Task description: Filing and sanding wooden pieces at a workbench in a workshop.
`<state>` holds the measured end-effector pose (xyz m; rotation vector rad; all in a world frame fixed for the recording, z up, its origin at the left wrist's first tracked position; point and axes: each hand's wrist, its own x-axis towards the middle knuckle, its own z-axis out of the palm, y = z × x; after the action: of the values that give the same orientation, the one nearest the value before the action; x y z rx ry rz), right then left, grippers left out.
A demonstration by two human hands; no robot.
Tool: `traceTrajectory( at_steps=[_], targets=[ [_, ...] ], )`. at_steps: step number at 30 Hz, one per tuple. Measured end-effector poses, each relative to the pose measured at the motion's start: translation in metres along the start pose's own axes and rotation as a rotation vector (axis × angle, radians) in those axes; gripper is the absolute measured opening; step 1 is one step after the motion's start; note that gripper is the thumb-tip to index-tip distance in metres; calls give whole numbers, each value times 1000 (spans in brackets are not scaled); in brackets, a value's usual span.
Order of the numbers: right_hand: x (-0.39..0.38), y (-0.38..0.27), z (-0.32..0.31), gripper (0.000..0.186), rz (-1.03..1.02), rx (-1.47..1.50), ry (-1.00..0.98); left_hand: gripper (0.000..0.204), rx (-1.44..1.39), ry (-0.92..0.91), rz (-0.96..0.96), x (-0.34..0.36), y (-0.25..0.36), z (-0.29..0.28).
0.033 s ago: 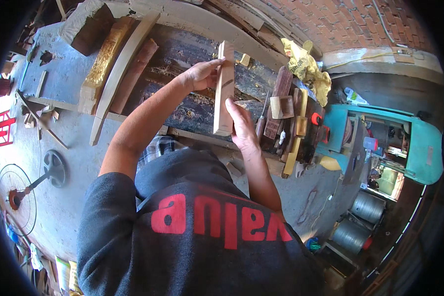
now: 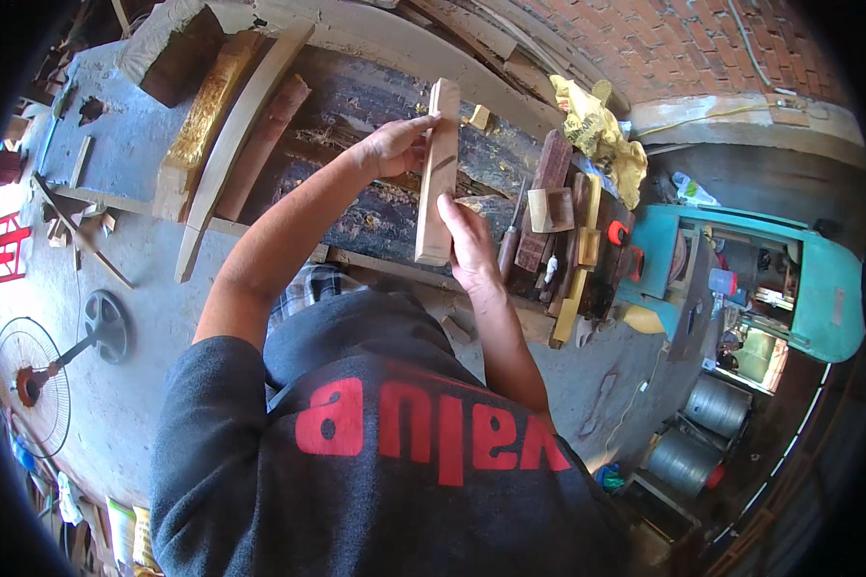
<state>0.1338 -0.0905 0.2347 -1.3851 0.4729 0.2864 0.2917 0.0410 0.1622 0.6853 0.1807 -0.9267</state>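
Red brick wall (image 2: 683, 48) behind, dark scarred workbench (image 2: 351, 106) in front. We've got a pale, straight-sided wooden block (image 2: 438, 188) over the bench, long axis pointing away from us — can't tell if it touches. Left hand (image 2: 394, 147) half-curled on the far end, index reaching onto the edge; right hand (image 2: 473, 248) wrapped on the near end, thumb along the side, other fingers mostly hidden. For a steady hold, we'd support both ends, grip lightly, leave the dark diagonal mark (image 2: 445, 163) uncovered — and mind the brown-handled tool (image 2: 508, 252) just beside our right.
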Motion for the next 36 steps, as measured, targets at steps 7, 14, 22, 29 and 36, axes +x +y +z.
traceTrajectory(
  at_steps=[7, 14, 22, 29, 36],
  targets=[
    [16, 72, 10, 44, -94, -525, 20, 37, 392, 338, 154, 0, -34, -5],
    [22, 132, 24, 48, 12, -714, -137, 48, 758, 642, 256, -24, -90, -36],
    [20, 136, -23, 29, -51, -714, -122, 37, 1105, 702, 207, -74, -125, -63],
    [63, 105, -26, 43, -577, -1096, -232, 29, 1239, 836, 217, -79, -138, -56],
    [119, 92, 3, 24, -992, -1441, -394, 26, 1410, 920, 301, -73, -137, -66]
  ],
)
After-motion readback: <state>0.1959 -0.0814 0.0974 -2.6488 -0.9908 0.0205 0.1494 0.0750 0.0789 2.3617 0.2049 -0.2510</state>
